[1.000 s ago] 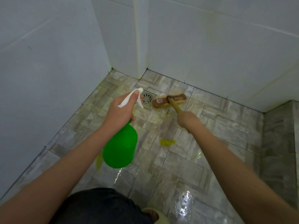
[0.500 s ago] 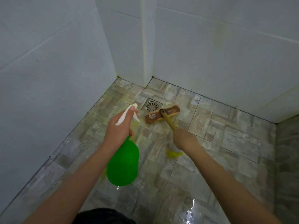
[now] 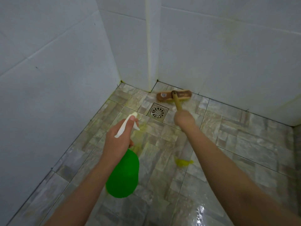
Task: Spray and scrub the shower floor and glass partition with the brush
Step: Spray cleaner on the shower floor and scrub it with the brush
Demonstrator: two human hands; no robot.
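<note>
A wooden scrub brush point(image 3: 174, 96) lies bristles-down on the grey stone-patterned shower floor point(image 3: 236, 144), right against the foot of the back wall, just beyond the drain. My right hand point(image 3: 184, 119) grips its yellow handle from behind. My left hand point(image 3: 118, 141) holds the white trigger head of a green spray bottle point(image 3: 123, 175), whose body hangs below the wrist over the floor, nozzle pointing toward the corner. Yellowish cleaner stains the tiles near the bottle. No glass partition is in sight.
A square metal drain point(image 3: 157, 112) sits in the floor between my hands. White tiled walls point(image 3: 57, 70) close the corner on the left and back. A yellow-green blob point(image 3: 183, 162) lies under my right forearm. Water shines on the tiles at the bottom right.
The brush has been pushed from beside the drain away to the foot of the back wall, my right hand following. The left hand with the bottle has stayed roughly put.
</note>
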